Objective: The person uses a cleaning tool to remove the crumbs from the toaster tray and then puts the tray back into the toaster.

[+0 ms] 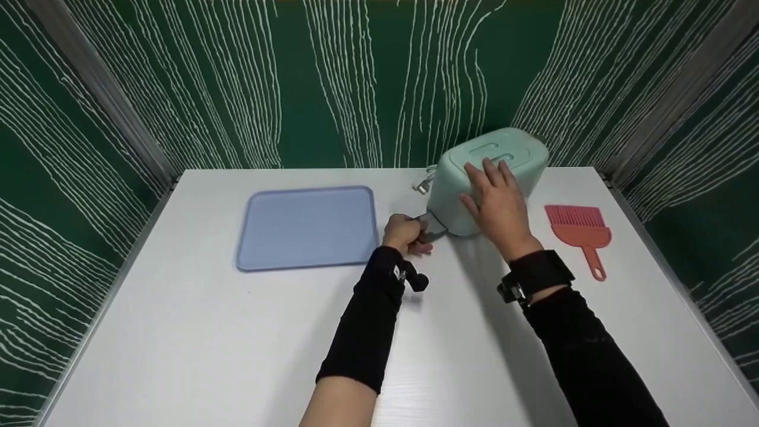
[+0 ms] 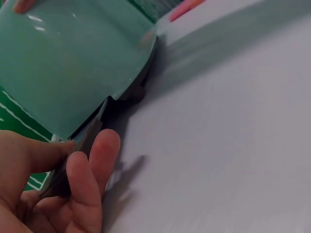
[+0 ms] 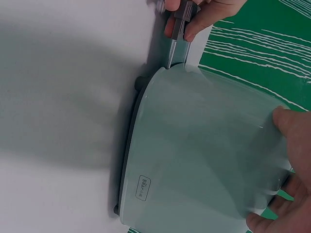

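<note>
A mint-green toaster [image 1: 450,196] stands at the back right of the table, its top lid facing up. From the lower part of its left end sticks out a flat grey crumb tray [image 1: 433,225]. My left hand [image 1: 405,234] pinches the tray's dark outer edge between thumb and fingers, low over the table. My right hand [image 1: 501,210] lies spread against the toaster's front and upper edge, its fingers reaching onto the top. In the right wrist view the toaster's front [image 3: 204,145] bears a small logo, and the tray's metal part [image 3: 172,53] enters its body.
Left of the hands lies a blue rectangular tray [image 1: 308,228]. To the right are a red brush and dustpan [image 1: 578,231], nested together. A power cord with plug [image 1: 423,185] lies behind the left hand. Green walls with white lines [image 1: 379,83] enclose the white table [image 1: 178,332].
</note>
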`<action>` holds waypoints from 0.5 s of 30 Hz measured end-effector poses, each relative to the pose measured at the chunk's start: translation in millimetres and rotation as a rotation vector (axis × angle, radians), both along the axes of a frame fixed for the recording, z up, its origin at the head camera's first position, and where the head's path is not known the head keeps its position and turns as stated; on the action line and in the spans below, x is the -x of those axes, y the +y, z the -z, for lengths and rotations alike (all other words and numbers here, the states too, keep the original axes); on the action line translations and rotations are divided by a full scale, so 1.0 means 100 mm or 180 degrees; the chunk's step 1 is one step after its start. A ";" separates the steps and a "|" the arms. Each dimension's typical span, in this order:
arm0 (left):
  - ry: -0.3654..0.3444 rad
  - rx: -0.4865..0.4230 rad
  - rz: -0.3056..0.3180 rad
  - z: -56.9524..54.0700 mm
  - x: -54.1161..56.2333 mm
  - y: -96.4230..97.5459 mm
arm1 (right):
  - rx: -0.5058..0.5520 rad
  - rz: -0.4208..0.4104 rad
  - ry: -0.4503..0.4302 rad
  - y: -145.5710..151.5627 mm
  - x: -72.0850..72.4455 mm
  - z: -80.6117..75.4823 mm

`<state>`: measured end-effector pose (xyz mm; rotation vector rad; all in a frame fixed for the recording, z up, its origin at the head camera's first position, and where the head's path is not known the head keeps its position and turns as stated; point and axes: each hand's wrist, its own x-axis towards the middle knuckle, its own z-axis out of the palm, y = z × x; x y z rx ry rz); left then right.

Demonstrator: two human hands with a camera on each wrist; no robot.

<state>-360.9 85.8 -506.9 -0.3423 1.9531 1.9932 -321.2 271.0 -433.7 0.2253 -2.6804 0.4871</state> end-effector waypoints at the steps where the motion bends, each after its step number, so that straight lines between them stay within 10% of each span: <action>1: -0.0006 -0.0027 0.0019 0.00 0.00 -0.01 | -0.0002 0.0004 -0.0005 0.00 0.00 0.00; 15: -0.0084 -0.0043 0.0312 -0.01 0.00 -0.17 | -0.0080 -0.0025 -0.0069 0.00 0.01 0.01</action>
